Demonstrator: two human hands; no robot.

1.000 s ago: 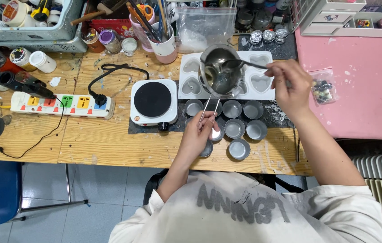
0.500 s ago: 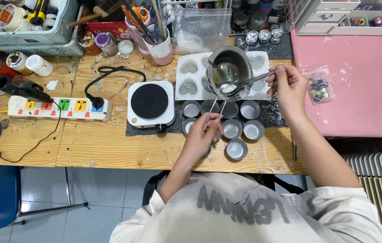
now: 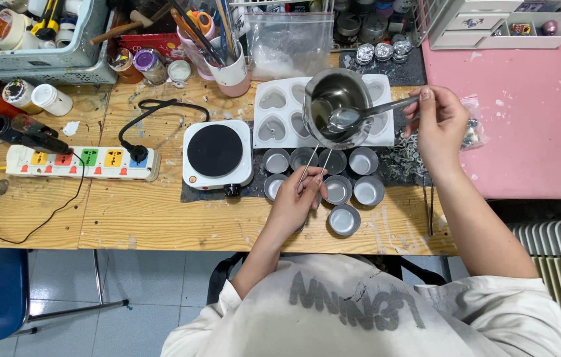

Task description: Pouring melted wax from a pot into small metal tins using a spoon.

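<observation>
My right hand [image 3: 440,125] grips the long handle of a small steel melting pot [image 3: 335,109], held tilted above the white heart-shaped silicone mould [image 3: 274,112] and the tins. My left hand [image 3: 299,198] pinches thin metal tweezers [image 3: 312,162] whose tips reach up toward a small round metal tin [image 3: 304,158]. Several more empty round tins [image 3: 345,219] stand in rows on the dark mat in front of me.
A small white hot plate [image 3: 217,153] with a black top sits left of the tins, plugged into a colourful power strip [image 3: 82,162]. Jars, a cup of tools [image 3: 229,69], a plastic bag and baskets crowd the back edge. A pink table [image 3: 518,112] adjoins on the right.
My right hand has lifted the pot slightly up and right over the mould. My left hand with the tweezers has shifted a little toward the front row of tins.
</observation>
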